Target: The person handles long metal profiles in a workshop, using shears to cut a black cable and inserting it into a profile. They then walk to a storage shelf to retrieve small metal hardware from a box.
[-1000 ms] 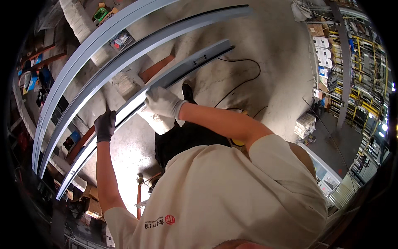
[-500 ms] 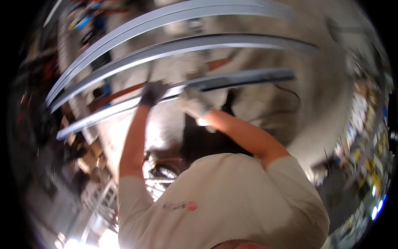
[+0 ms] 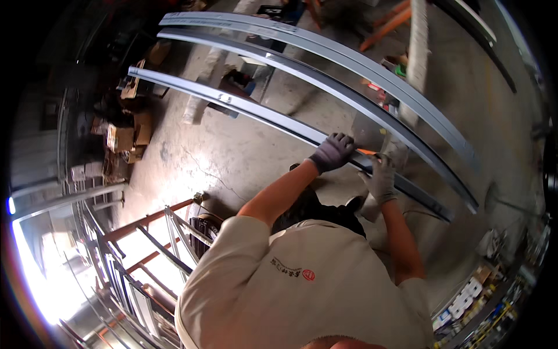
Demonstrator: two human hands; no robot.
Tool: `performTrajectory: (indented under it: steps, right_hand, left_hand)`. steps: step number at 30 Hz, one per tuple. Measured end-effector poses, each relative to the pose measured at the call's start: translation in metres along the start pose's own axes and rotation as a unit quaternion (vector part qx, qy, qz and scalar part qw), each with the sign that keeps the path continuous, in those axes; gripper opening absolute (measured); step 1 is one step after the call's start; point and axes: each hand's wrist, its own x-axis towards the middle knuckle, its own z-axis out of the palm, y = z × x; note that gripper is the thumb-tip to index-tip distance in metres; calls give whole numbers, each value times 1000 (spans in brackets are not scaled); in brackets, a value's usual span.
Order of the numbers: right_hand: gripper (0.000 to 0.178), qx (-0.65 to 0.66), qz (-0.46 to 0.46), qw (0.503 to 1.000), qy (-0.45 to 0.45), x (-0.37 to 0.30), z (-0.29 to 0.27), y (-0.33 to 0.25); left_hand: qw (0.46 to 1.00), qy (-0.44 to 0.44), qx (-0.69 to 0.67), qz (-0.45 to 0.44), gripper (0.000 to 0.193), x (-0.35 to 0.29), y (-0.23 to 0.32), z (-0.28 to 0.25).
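Three long grey metal profiles run across the view, sloping down to the right. My left hand (image 3: pixel 334 153), in a dark grey glove, is closed over the nearest profile (image 3: pixel 267 117), right of its middle. Just to the right, my right hand (image 3: pixel 381 179), in a lighter grey glove, grips the same profile with its fingers over the far edge and thumb on the near side. Between the hands shows a small orange piece (image 3: pixel 366 152); what it is I cannot make out. Beyond lie the middle profile (image 3: pixel 290 64) and the far profile (image 3: pixel 372 65), untouched.
Wrapped pale beams (image 3: pixel 418 52) lie under and beyond the profiles. Cardboard boxes (image 3: pixel 120 138) stand at the left. A rack of metal bars and frames (image 3: pixel 145 250) is at the lower left. Shelves of small goods (image 3: pixel 465 296) line the lower right.
The view has swung, so the profiles now slope down to the right and my hands appear farther right. Both hands remain on the nearest profile.
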Motion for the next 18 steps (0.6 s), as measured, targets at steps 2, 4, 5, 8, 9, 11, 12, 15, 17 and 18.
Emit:
performTrajectory:
  steps: [2,4,5,8,9,11,12,15,17,18]
  right_hand:
    - [30,69,32,997,-22,21,5,-4]
    - [35,184,113,966,-138,34,52,11]
    - [37,122,103,974,-158,39,65,3]
    - [41,-2,71,982,-174,63,86,-23]
    - [41,-6,68,984,-162,62,83,-29]
    - [40,-13,68,985,-157,62,80,-33]
    - [39,-16,80,983,-164,59,83,-31]
    - [37,11,101,979,-175,62,81,-38]
    - [37,26,109,977,-183,67,80,-37]
    - [36,25,112,975,-189,66,80,-37]
  left_hand:
    - [999,-22,27,33,23,-42,-33,-20]
    - [992,-115,46,-14,23,-70,-57,-18]
    - [993,-94,-6,-71,20,-75,-59,-21]
    - [963,-74,-169,-196,19,-65,-65,-33]
    - [965,-68,-172,-187,19,-63,-68,-29]
    - [968,-55,-175,-170,19,-60,-68,-21]
    - [967,-89,-186,-150,22,-49,-63,-42]
    - [989,-115,-60,-75,18,-46,-62,-37]
    - [985,-156,20,-73,17,-39,-57,-40]
    - [978,-191,34,-73,17,-36,-56,-42]
